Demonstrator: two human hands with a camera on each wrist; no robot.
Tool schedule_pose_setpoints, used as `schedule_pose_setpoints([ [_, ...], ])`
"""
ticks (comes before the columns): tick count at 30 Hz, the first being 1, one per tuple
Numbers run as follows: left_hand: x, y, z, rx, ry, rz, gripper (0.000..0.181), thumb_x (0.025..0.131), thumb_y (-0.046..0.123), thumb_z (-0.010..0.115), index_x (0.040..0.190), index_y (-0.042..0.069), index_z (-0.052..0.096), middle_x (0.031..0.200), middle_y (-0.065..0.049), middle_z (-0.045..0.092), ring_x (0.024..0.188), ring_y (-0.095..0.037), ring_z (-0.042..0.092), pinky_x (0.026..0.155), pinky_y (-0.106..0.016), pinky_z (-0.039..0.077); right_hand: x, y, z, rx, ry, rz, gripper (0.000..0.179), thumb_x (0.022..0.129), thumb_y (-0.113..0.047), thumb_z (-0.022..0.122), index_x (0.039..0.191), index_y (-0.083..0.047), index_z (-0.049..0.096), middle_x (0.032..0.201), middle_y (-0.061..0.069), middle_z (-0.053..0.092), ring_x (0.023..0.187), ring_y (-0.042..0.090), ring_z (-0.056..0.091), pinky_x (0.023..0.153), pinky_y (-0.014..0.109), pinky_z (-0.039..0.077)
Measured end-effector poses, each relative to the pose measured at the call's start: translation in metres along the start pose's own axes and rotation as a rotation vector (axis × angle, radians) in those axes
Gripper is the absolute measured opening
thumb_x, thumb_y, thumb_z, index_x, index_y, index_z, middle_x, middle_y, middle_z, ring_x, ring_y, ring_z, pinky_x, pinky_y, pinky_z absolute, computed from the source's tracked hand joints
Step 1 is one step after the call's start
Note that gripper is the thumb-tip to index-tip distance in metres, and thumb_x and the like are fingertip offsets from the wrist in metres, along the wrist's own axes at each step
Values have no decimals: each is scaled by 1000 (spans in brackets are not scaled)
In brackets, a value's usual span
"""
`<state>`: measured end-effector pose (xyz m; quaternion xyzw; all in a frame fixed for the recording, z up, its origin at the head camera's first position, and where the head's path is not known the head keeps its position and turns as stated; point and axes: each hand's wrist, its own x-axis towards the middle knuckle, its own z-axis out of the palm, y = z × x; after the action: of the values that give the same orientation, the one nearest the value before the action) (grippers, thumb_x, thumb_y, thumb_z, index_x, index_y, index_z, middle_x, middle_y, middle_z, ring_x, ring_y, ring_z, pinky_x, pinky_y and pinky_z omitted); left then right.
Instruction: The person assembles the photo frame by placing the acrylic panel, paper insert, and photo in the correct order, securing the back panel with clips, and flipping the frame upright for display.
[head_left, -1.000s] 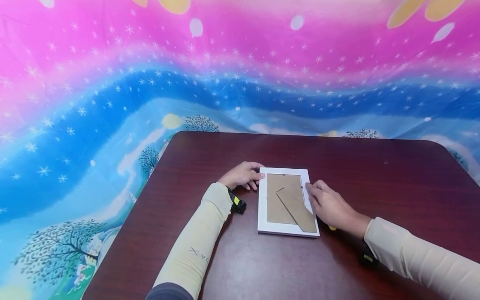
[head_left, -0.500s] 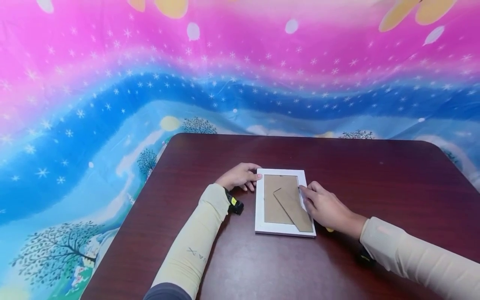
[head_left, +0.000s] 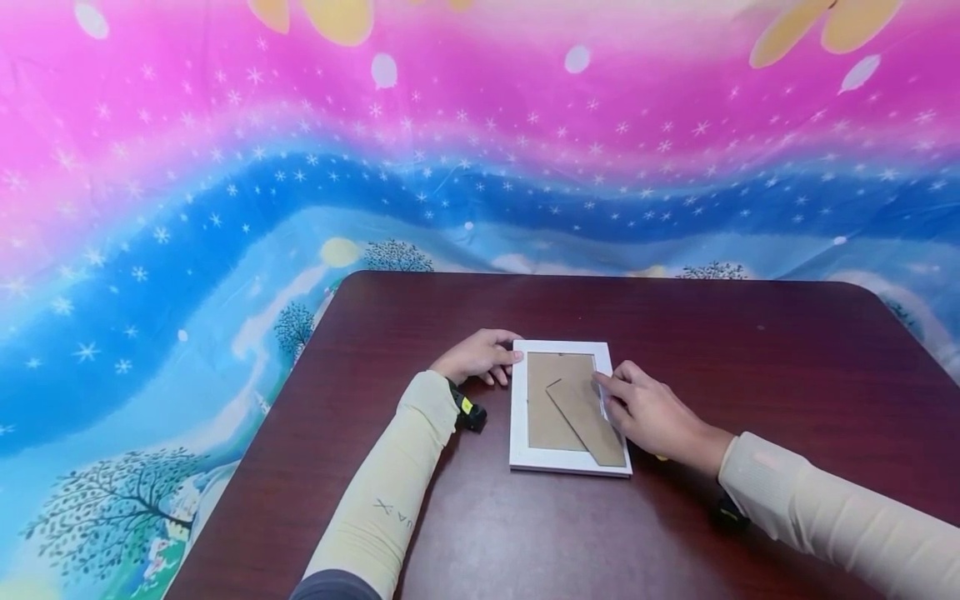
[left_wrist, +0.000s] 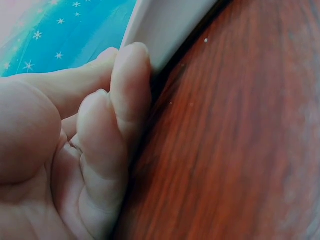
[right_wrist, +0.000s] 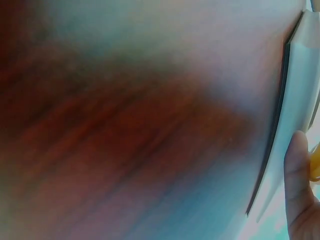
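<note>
One frame point(head_left: 557, 421) facedown, long axis pointing away; left hand point(head_left: 478, 357) pinches edge; right hand point(head_left: 662, 415) holds yellow object point(right_wrist: 315, 163).

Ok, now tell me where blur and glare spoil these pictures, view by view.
Head view: fairly sharp, pale sheen on the table in front of the picture frame; left wrist: left hand clear, table grain softer toward the right edge; right wrist: table heavily blurred, pale glare beside the right hand.
</note>
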<state>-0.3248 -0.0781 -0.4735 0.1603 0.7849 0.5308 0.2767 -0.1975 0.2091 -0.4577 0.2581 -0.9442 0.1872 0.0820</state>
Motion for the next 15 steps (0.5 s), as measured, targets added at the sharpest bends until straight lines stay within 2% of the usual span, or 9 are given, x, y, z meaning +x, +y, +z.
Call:
schedule_pose_setpoints([
  [4,1,0,1,3,-10,0,43,97,23,63,137,12,53,84,-14,65,62,-24,66,50,-31,52,1,2,-1,2,18,-3,40,94,-12,59,134,-7,60,93,-4,48,65,4,44,55,23,42],
  [10,-2,1,0,4,6,-13,42,96,23,64,136,13,54,84,-14,65,62,-24,66,50,-31,52,11,1,-8,4,27,-9,42,93,-11,62,135,-6,59,89,-1,60,67,9,50,60,29,44],
  [15,-2,0,0,6,7,-7,44,96,23,64,137,13,53,85,-15,65,63,-24,66,50,-31,52,19,0,-16,10,13,22,44,94,-13,62,138,-9,56,81,-5,54,63,12,45,59,30,40],
])
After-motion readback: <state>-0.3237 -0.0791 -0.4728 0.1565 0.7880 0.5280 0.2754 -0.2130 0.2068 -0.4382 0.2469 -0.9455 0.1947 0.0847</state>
